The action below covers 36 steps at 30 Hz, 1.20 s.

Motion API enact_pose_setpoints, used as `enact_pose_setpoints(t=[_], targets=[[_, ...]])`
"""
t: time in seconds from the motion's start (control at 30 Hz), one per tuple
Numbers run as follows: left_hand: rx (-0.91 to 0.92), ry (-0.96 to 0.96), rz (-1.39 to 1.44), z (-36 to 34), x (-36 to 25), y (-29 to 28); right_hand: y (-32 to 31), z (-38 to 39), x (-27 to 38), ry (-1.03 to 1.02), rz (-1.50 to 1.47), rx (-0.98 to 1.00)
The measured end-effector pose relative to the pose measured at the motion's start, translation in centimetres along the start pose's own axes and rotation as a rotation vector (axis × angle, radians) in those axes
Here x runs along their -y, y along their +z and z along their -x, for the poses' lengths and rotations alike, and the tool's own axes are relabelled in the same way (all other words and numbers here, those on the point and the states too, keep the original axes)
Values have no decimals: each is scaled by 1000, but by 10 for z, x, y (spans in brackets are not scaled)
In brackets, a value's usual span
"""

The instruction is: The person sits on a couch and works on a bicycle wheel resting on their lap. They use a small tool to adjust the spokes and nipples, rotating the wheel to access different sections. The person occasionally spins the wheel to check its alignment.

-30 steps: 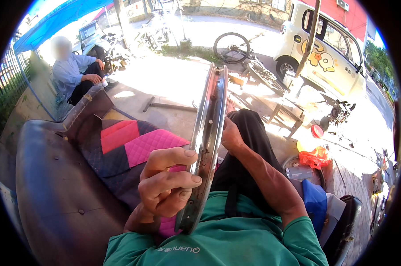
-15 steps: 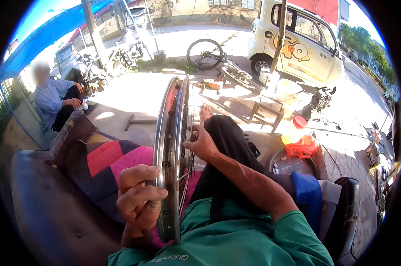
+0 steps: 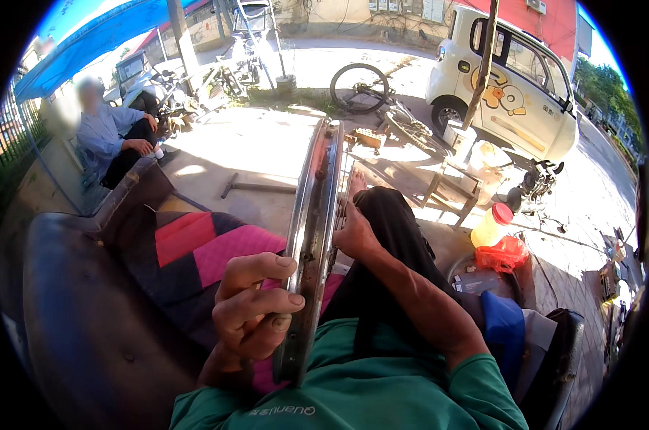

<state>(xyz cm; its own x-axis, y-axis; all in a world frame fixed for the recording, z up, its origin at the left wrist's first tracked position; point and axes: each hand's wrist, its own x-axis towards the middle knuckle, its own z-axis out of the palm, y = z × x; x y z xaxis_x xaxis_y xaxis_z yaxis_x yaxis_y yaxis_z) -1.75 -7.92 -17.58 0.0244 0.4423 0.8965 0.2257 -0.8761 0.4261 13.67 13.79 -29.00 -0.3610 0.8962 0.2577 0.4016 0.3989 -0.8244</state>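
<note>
A wheel rim (image 3: 311, 247) is standing nearly edge-on, its lower end overlapping the green shirt (image 3: 389, 373). At the rim's left, the left hand (image 3: 251, 304) is curling, its fingers slightly spread at the edge; whether they are pinching, I cannot tell. At the rim's right, the right hand (image 3: 356, 235) is partly hiding its fingers, their grip unclear. Left of the rim, a patchwork cloth (image 3: 231, 252) is covering part of a dark seat (image 3: 98, 308).

Scuffed silver wheel rim (image 3: 313, 236), upright, nearly edge-on, top leaning right
</note>
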Motion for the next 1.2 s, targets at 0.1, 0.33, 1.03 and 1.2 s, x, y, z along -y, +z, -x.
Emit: enact_pose_setpoints(t=[0.1, 0.33, 1.03, 1.2], targets=[[0, 8, -4, -1, 1, 0, 3, -1, -2, 7, -4, 27], [4, 6, 12, 0, -1, 1, -5, 4, 9, 119, -34, 109], [-16, 22, 37, 1, 0, 4, 2, 2, -5, -12, -110, 125], [13, 31, 11, -1, -1, 3, 2, 3, -9, -44, -81, 94]])
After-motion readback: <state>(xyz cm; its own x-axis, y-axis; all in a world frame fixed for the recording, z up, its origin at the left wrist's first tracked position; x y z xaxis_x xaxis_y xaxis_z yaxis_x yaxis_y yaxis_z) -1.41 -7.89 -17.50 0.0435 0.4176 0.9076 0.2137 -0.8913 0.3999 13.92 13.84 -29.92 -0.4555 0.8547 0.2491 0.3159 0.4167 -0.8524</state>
